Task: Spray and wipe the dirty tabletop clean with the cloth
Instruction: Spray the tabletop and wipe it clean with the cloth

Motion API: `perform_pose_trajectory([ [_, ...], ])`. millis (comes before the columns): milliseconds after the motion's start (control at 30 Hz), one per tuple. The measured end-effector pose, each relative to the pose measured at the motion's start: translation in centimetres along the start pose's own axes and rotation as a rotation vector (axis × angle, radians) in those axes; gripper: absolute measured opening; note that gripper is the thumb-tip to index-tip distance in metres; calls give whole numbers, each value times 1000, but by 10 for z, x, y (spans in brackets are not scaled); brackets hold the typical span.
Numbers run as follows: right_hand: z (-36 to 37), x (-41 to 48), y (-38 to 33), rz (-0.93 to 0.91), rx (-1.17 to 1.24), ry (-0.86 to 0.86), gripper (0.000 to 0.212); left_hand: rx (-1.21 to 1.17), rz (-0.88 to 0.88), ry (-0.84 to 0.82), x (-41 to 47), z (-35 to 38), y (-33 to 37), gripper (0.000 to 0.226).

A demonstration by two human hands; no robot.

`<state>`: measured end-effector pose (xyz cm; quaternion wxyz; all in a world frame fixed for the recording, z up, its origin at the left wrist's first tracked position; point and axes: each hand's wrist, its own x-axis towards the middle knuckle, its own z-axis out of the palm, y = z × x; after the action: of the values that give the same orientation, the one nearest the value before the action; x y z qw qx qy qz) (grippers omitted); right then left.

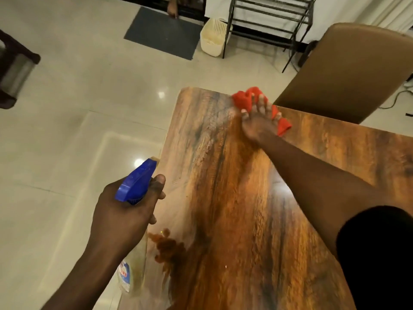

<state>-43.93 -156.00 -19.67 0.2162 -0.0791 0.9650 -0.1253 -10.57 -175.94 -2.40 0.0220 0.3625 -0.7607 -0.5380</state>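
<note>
Head view, cloth [242,100] under right-hand fingers [261,104]

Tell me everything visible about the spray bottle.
The spray bottle has a blue plastic trigger head and a clear body that holds pale liquid, with a partly legible blue, white and red label low down. The left hand grips it around the neck, fingers wrapped just under the head. It hangs roughly upright beside the table's left edge, nozzle pointing away from the person towards the far end. Whether its body touches the table edge cannot be told.
</note>
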Motion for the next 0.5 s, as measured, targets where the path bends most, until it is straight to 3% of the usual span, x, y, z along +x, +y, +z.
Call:
perform_pose_trajectory([
  [133, 53, -33, -86, -355, -163, -43, 72, 1, -10, 17, 10, -9, -3, 7],
  [233, 96, -96, -112, -574, -214, -69, 71, 13, -3, 34, 15, -14, -5, 7],
  [400, 146, -228, -89, -781, -310, -159, 73, 45, -6, 71, 19, -18, -12, 36],
  [500, 161, -303, -46, -840, -303, -161, 68, 78, -35, 71, 18, -16, -14, 34],
])
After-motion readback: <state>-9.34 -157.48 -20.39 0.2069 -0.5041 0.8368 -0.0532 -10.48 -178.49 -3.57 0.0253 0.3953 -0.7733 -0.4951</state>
